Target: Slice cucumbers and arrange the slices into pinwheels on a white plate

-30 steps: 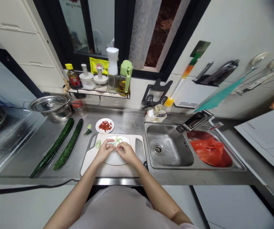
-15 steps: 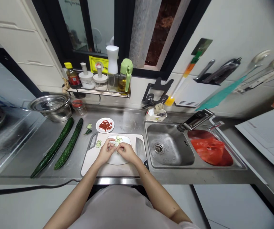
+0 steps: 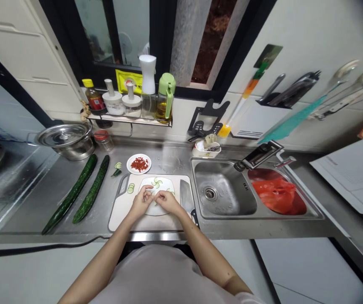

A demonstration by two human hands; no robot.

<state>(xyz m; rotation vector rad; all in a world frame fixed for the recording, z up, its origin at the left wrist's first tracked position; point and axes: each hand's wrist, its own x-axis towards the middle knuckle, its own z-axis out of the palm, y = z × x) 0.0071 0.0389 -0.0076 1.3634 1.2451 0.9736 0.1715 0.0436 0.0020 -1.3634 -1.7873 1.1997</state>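
Note:
Over a white plate (image 3: 161,210) my left hand (image 3: 141,202) and my right hand (image 3: 168,201) meet at the fingertips. Both pinch a small, pale cucumber slice, mostly hidden by the fingers. Curved cucumber slices (image 3: 156,182) are arranged at the plate's far side, and others show partly by my right hand. The plate rests on a light cutting board (image 3: 121,215). A short stack of round cucumber slices (image 3: 131,188) lies at the board's left. Along its right side lies a knife (image 3: 187,198) with a black handle.
Two whole cucumbers (image 3: 70,194) lie to the left. Behind the board stands a small dish of red bits (image 3: 139,164), beside cucumber scraps (image 3: 117,169). A lidded steel pot (image 3: 69,143) is at the back left. A double sink (image 3: 226,190) with a red bag (image 3: 274,194) is to the right.
My hands stay pinched together but sit slightly nearer me over the plate, so more of the curved slices and plate show. The camera view has shifted slightly.

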